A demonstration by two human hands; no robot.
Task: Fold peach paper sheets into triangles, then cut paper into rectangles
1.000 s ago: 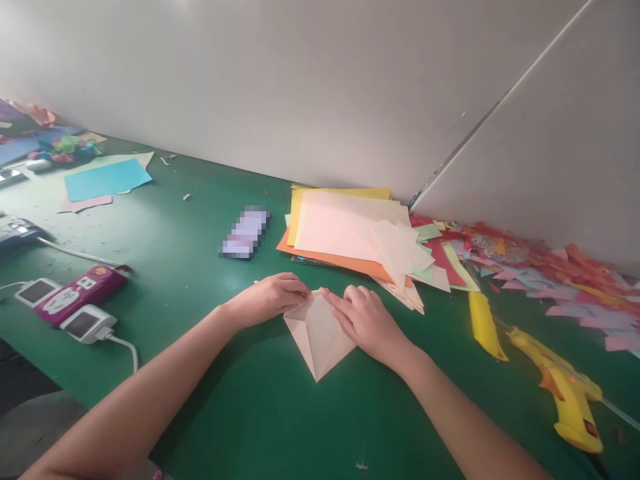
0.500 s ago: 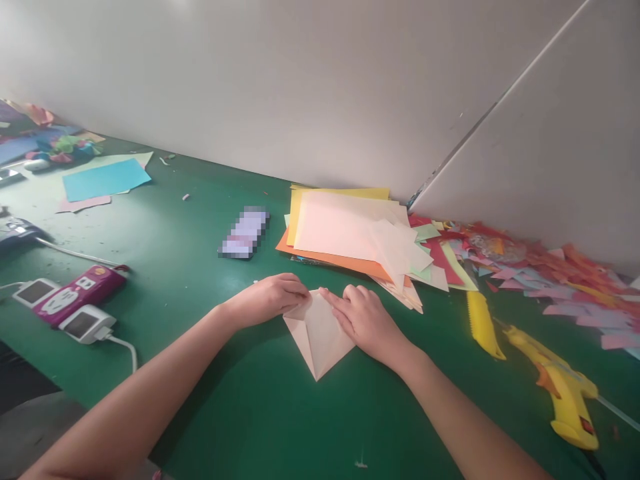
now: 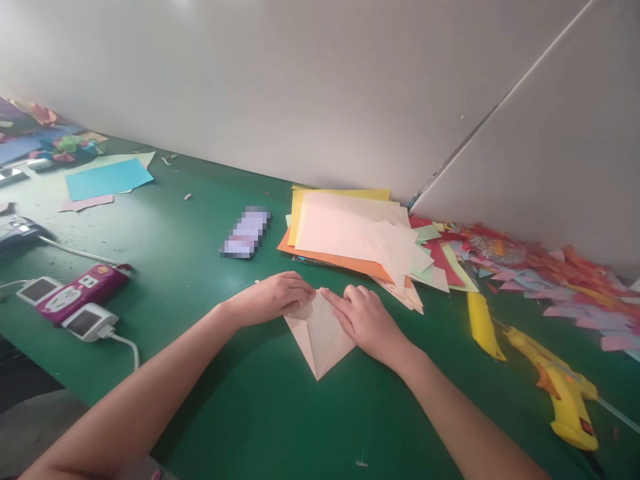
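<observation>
A pale peach sheet of paper, folded into a kite shape with its point towards me, lies on the green table. My left hand has its fingers bent together on the paper's upper left flap, pinching near the top corner. My right hand presses on the right side, its index finger stretched to the top corner and the other fingers curled. Both fingertips nearly meet at that corner. The paper under the fingers is hidden.
Behind my hands lies a stack of coloured paper, with a blurred phone to its left. On the right are a yellow cutter, a yellow glue gun and paper scraps. A purple power strip lies left.
My left fingertips have shifted slightly right along the paper's top edge. The right hand and the folded paper look almost unmoved; the whole view has drifted slightly.
</observation>
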